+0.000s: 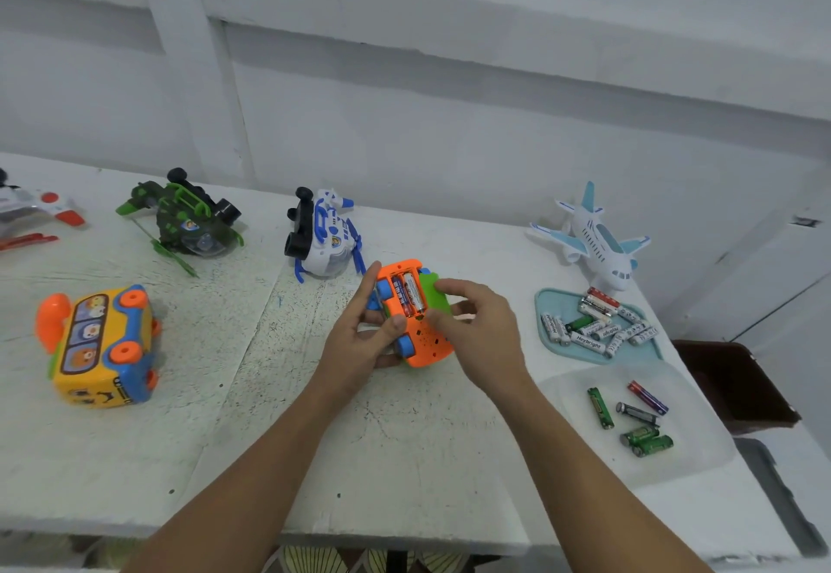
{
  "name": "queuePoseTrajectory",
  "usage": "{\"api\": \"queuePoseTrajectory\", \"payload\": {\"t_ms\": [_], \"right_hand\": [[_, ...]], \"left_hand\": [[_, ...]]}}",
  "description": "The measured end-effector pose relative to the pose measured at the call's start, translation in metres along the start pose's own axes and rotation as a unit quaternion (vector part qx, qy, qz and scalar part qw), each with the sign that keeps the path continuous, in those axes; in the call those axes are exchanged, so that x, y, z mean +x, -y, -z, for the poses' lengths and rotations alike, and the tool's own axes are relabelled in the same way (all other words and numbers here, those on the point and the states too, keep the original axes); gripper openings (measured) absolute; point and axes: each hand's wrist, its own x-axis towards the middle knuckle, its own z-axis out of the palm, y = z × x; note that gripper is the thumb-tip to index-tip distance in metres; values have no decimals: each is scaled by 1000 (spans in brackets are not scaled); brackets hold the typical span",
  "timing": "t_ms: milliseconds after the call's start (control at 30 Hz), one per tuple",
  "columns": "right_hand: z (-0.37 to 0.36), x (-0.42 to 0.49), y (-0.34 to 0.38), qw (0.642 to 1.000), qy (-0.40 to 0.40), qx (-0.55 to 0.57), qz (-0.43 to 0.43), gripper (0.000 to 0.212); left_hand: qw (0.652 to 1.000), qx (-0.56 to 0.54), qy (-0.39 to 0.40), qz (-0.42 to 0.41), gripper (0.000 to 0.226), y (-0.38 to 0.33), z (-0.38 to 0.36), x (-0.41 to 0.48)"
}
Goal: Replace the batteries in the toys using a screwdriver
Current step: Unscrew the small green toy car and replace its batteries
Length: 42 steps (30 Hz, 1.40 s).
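Seating batteries by the looks, left hand curled round the flipped car over the table, right hand pinching its edge, thumb on both 2; next probably needing cover and screwdriver, neither spotted.

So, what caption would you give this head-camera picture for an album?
Upturned orange toy car held by left hand and right hand, battery compartment open, batteries inside.
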Motion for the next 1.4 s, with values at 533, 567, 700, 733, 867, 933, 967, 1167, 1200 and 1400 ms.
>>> {"api": "queuePoseTrajectory", "payload": {"t_ms": [533, 567, 700, 733, 867, 933, 967, 1167, 1200, 1400], "right_hand": [[-23, 3, 8, 972, 18, -200, 125, 39], [-23, 3, 8, 970, 18, -206, 130, 39], [-23, 4, 7, 967, 27, -211, 142, 40], [-23, 4, 6, 967, 29, -210, 141, 41], [-22, 4, 4, 969, 28, -203, 137, 41], [-23, 5, 4, 972, 28, -193, 133, 41], [-23, 5, 3, 974, 28, -183, 132, 41], [-15, 17, -9, 991, 43, -79, 95, 32], [-12, 19, -11, 993, 55, -68, 83, 33], [-8, 25, -17, 995, 82, -18, 48, 30]], "left_hand": [[999, 17, 27, 9, 59, 0, 4, 4], [999, 18, 28, 10, 58, 1, 4, 4], [999, 16, 27, 19, 52, 1, 5, 6], [999, 15, 27, 19, 51, 1, 5, 6], [999, 15, 28, 22, 50, 1, 4, 6], [999, 19, 25, 23, 50, 1, 3, 6], [999, 23, 22, 22, 50, 1, 3, 6], [999, 24, 14, 24, 52, 0, 0, 6], [999, 23, 12, 25, 54, -1, -1, 7], [999, 30, -17, 24, 66, -4, -8, 10]]}}
